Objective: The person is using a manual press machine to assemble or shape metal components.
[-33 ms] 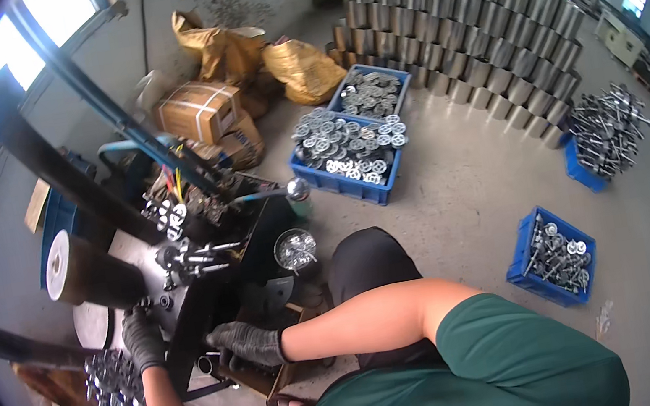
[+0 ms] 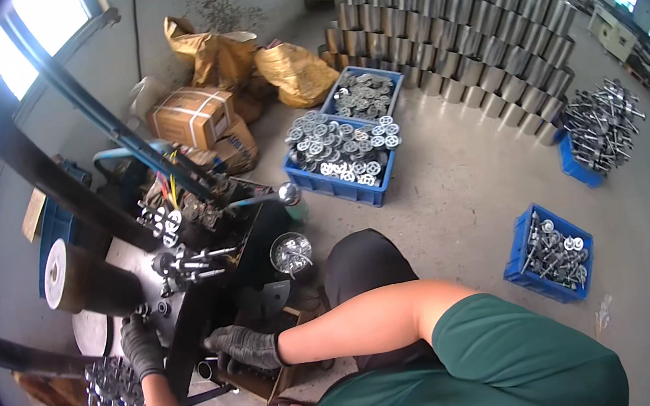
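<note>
My left hand [image 2: 142, 347], in a dark grey knit glove, reaches onto the metal machine table [image 2: 115, 260]. Its fingers are bent together at a small metal part under the lower end of a thick dark cylinder [image 2: 94, 278]; what they hold is hidden. A small dark ring [image 2: 163, 308] lies just right of those fingertips. My right hand [image 2: 246, 348], gloved alike, is closed at the table's front edge, above a wooden tray; its grip is out of sight. Several shafts with wheel-shaped ends [image 2: 186, 266] lie in a heap on the table beyond my left hand.
A round bowl of small metal pieces [image 2: 292, 253] stands right of the machine. Blue crates of wheel-shaped parts [image 2: 340, 188] and of shafts [image 2: 514, 271] are on the floor. Stacked metal cylinders [image 2: 449, 22] form a wall behind; a carton [image 2: 191, 120] and sacks sit far left.
The whole view has shifted slightly to the left. Both hands keep nearly the same places at the machine.
</note>
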Tool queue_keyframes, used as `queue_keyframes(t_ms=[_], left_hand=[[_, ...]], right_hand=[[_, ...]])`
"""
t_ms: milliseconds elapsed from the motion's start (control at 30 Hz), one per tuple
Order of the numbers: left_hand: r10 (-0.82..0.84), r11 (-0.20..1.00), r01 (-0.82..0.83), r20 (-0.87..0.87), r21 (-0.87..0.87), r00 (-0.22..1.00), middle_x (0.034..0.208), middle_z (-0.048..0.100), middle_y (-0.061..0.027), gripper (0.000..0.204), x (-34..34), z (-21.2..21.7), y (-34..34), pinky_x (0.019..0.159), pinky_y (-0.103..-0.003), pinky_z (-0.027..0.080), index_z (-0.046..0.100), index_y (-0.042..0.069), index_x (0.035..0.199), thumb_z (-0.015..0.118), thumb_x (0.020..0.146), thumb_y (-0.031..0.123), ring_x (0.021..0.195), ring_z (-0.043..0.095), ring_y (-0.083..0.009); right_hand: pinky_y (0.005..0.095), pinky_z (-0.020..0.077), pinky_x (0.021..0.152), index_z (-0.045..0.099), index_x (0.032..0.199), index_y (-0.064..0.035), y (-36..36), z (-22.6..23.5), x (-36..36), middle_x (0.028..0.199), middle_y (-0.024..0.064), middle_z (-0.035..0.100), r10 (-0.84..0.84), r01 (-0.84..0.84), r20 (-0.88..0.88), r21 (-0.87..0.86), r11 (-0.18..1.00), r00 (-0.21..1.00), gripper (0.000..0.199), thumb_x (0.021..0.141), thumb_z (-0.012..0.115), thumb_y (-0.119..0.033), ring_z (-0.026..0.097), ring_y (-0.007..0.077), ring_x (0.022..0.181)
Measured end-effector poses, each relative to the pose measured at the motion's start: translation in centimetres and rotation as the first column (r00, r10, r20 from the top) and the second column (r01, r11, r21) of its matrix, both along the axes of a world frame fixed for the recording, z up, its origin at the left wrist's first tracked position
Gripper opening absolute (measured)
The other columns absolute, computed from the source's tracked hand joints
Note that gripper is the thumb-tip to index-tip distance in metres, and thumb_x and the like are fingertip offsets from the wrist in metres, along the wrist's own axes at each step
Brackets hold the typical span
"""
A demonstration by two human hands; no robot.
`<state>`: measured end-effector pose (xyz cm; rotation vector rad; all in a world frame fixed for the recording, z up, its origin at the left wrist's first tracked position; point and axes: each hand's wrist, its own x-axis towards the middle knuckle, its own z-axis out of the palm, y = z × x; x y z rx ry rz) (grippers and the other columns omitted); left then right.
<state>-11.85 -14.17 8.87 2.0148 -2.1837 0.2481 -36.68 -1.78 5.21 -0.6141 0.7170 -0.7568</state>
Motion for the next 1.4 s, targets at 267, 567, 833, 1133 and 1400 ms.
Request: queue_keyframes(t_ms=[267, 567, 833, 1133, 1400], left_hand=[[-0.252, 0.942, 0.084, -0.521, -0.324, 0.816, 0.101, 0.067, -0.0134, 0.018, -2.7, -0.4, 3.4, 0.082, -0.040, 0.051, 0.063, 0.002, 0.113, 0.062, 0.097, 0.010, 0.091, 0.065, -0.0274], [-0.196, 0.980, 0.134, -0.812, -0.145, 0.550, 0.110, 0.066, -0.0089, 0.032, -2.8, 4.5, 16.6, 0.094, -0.034, 0.048, 0.063, -0.002, 0.120, 0.062, 0.101, 0.025, 0.102, 0.061, -0.0198], [0.102, 0.935, -0.352, -0.914, -0.047, 0.394, 0.105, 0.066, -0.0055, 0.021, 15.0, -11.2, 28.4, 0.087, -0.030, 0.050, 0.065, 0.000, 0.118, 0.058, 0.104, 0.015, 0.095, 0.061, -0.0153], [0.711, 0.596, -0.676, -0.676, 0.434, 0.193, 0.132, 0.062, -0.0211, 0.045, 27.0, -31.2, 43.3, 0.100, -0.037, 0.048, 0.055, -0.007, 0.135, 0.060, 0.096, 0.015, 0.117, 0.061, -0.0290], [0.926, 0.330, -0.807, -0.332, 0.489, 0.178, 0.128, 0.064, -0.0266, 0.045, 25.5, -32.9, 43.3, 0.108, -0.046, 0.045, 0.067, 0.002, 0.124, 0.056, 0.084, 0.019, 0.124, 0.059, -0.0406]], right_hand=[[0.0310, 0.0514, 0.050, 0.060, 0.104, -0.0129, -1.7, -0.8, 0.2, 0.082, 0.0006, 0.063, -0.144, 0.147, -0.037, 0.086, 0.985, 0.989, 0.031, 0.101, 0.052, -0.043, 0.060, 0.0135, 0.059], [0.0255, 0.0484, 0.051, 0.059, 0.089, -0.0083, -0.9, 0.1, -1.8, 0.074, 0.0035, 0.060, -0.025, -0.023, 0.135, 0.341, 0.940, 0.991, 0.003, 0.090, 0.059, -0.012, 0.060, 0.0151, 0.063], [0.0393, 0.0629, 0.071, 0.049, 0.127, 0.0035, -2.2, 4.4, -8.5, 0.102, 0.0194, 0.066, 0.215, -0.222, 0.096, 0.063, 0.973, 0.972, 0.047, 0.080, 0.049, 0.010, 0.072, 0.0285, 0.084], [0.0305, 0.0571, 0.079, 0.070, 0.102, 0.0029, -6.2, -0.9, -13.7, 0.093, 0.0095, 0.073, 0.286, -0.591, -0.659, -0.300, 0.748, 0.696, 0.024, 0.079, 0.068, -0.004, 0.070, 0.0161, 0.086], [0.0362, 0.0546, 0.073, 0.063, 0.092, 0.0014, -2.8, 2.7, -9.6, 0.090, 0.0136, 0.064, -0.049, -0.802, -0.866, -0.481, 0.355, 0.498, 0.019, 0.075, 0.055, 0.005, 0.067, 0.0262, 0.083]])
